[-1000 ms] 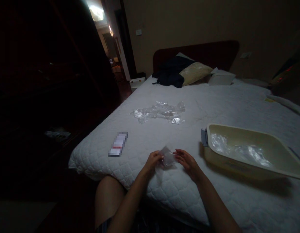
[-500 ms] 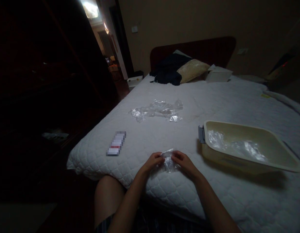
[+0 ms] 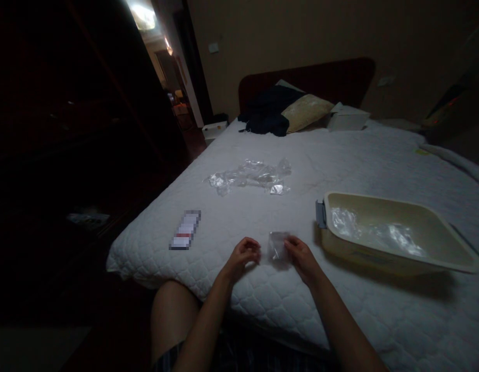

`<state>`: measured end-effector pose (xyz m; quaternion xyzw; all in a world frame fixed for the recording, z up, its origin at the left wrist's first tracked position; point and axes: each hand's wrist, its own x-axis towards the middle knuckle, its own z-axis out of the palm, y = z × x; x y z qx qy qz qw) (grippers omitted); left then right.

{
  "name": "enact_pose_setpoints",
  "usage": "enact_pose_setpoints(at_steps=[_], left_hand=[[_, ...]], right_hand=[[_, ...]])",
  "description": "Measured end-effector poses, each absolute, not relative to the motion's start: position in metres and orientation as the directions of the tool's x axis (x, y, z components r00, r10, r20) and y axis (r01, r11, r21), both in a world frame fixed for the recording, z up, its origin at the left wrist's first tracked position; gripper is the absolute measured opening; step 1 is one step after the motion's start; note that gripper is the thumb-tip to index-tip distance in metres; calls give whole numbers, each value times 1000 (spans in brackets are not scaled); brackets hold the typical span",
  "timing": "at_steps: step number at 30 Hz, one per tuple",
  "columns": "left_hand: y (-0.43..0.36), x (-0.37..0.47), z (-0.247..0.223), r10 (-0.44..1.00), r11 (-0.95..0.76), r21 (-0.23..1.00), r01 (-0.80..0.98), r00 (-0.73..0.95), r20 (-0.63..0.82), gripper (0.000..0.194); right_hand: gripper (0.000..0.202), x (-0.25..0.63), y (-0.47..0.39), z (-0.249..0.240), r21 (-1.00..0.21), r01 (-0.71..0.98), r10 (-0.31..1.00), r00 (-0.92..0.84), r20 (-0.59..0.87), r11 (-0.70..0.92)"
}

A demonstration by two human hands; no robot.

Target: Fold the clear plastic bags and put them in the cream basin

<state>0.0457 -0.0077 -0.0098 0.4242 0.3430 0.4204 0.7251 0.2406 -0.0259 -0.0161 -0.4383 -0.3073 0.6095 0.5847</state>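
Observation:
Pinched in the fingers of my right hand (image 3: 301, 257) is a small clear plastic bag (image 3: 278, 249), held by its right side just above the bed and slightly blurred. My left hand (image 3: 243, 256) is apart from the bag, a short way to its left, with curled, parted fingers and nothing in them. A cream plastic tub (image 3: 386, 206) with grey handle clips stands to the right, with clear plastic bags (image 3: 398, 240) inside. Farther back on the bed lies a loose spread of crumpled clear bags (image 3: 255, 174).
The bed (image 3: 154, 222) has a white quilted cover. A phone (image 3: 185, 230) with a blurred-out screen lies near its left edge. Dark cloth (image 3: 268, 111), a beige pillow (image 3: 307, 112) and a white box (image 3: 348, 119) sit by the headboard (image 3: 340, 75).
My left hand has let go of the plastic bag and drawn slightly left. My right hand has shifted a little to the right with the bag, which now hangs flatter.

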Motion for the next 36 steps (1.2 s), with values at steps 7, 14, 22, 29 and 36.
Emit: enact_pose_setpoints(at_steps=[7,14,22,29,36], left_hand=[[-7,52,-20,956,103,978,-181,288,-47,18],[-10,55,-13,928,108,992,-62,364,-78,27],[-11,54,-8,897,91,992,-87,440,-43,40],[-12,56,-8,895,191,965,-177,434,-98,39],[-12,59,-13,913,333,918,-216,316,-257,31]], right_hand=[[33,240,-26,-12,-850,-507,977,69,-203,-140],[35,241,-26,-18,-873,-465,978,63,-197,-146],[35,238,-28,-18,-914,-383,987,37,-156,-130],[34,230,-29,-15,-985,-154,997,-14,-75,-77],[36,228,-29,-15,-996,-77,999,17,-39,-38]])
